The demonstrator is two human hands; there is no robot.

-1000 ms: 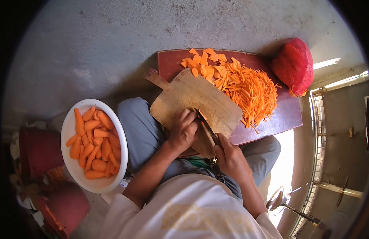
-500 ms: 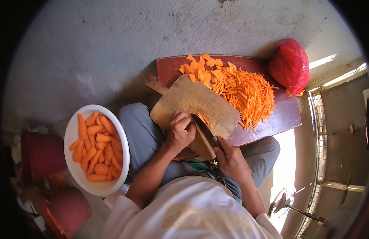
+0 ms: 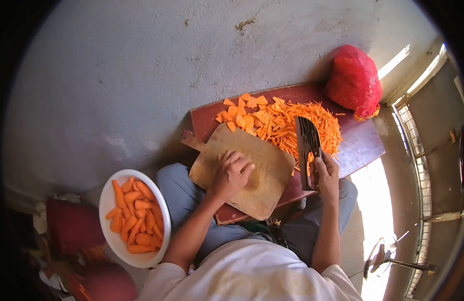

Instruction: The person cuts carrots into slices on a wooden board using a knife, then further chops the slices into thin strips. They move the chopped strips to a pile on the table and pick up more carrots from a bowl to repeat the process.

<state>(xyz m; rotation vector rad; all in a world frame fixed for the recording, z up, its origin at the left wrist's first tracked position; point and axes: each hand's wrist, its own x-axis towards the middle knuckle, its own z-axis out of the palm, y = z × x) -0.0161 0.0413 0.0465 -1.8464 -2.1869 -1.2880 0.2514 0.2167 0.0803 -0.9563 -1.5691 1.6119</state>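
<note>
Right of one board [image 3: 272,183], my right fingers [image 3: 331,163] grip one cleaver [image 3: 307,143]; left fingers [image 3: 235,157] curl on the board, hold unclear; open room reaches its right edge.

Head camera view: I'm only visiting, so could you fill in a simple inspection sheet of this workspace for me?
Surface: red tabletop, with a wooden board lying over part of it.
Job's things: knife; heap of carrot strips; carrot slices beside the heap; carrots in a white basin.
Clutter: red bag at the table's far right; red containers beyond the basin, contents unclear.
Hands: left hand on the board, fingers curled, anything beneath hidden; right hand grips the knife, blade pointing away from the body.
Cables: nothing seen.
Surroundings: rough grey wall behind the table; bright light on the floor at right.
</note>
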